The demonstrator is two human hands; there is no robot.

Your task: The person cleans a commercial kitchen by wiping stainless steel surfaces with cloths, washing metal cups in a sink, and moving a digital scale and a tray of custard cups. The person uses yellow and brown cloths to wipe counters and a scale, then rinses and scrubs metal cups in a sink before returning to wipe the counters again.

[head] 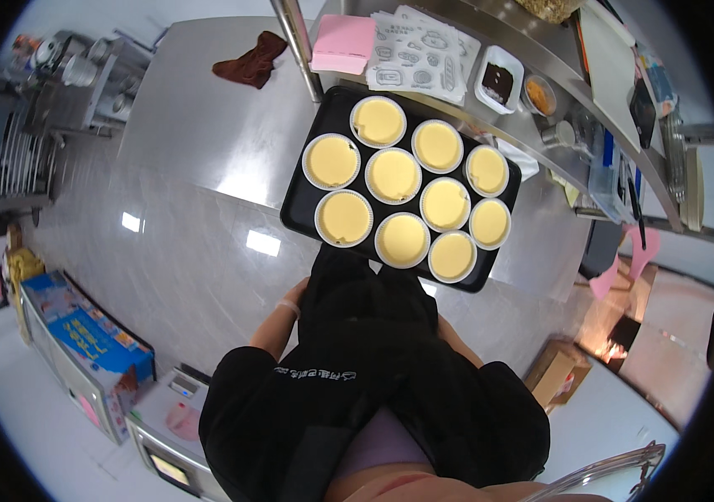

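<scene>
Part of my left hand (298, 291) shows beside the black apron (363, 307), a pale band around its wrist. Its fingers are hidden by the apron, so what they do cannot be seen. My right hand is out of view behind the apron; only the right forearm (459, 342) shows. Before me, a black baking tray (297, 201) lies on the steel worktable. It holds several round white paper cups filled with smooth yellow batter or custard (393, 176). A few of the fillings have small nicks or dark specks near the rim.
On the steel shelf behind the tray are pink cards (343, 41), printed paper sheets (419, 56), a white tub with dark contents (498, 78) and a cup with orange contents (539, 95). A brown cloth (251, 60) lies on the worktable (200, 119). A cardboard box (554, 373) stands behind right.
</scene>
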